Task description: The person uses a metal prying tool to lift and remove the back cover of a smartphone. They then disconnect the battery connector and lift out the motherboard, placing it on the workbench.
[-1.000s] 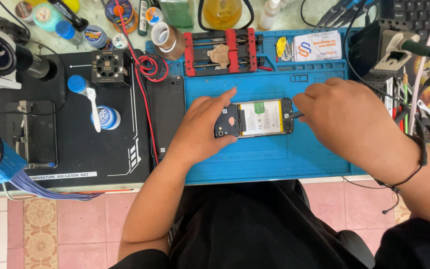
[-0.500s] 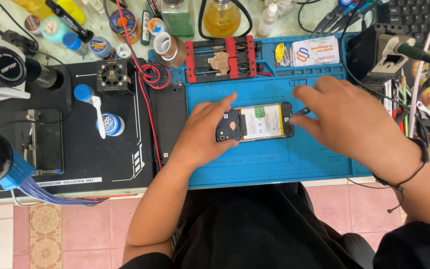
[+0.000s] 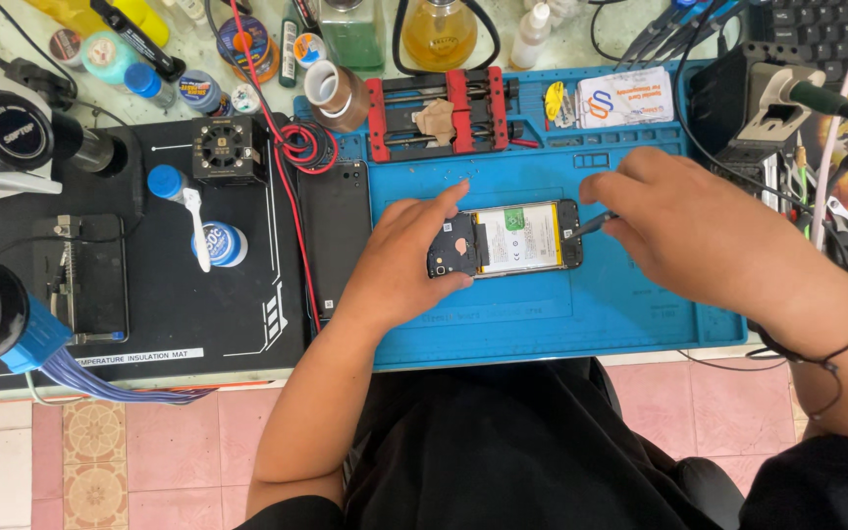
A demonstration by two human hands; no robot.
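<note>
Opened phone (image 3: 505,240) lengthwise left-right, camera end left under left hand (image 3: 406,257)'s grip; right hand (image 3: 684,231) pinching tool (image 3: 589,225).

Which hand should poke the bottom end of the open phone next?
Right. The right hand already has a thin tool touching the opened phone at that end; the left hand steadies the camera end.
</note>
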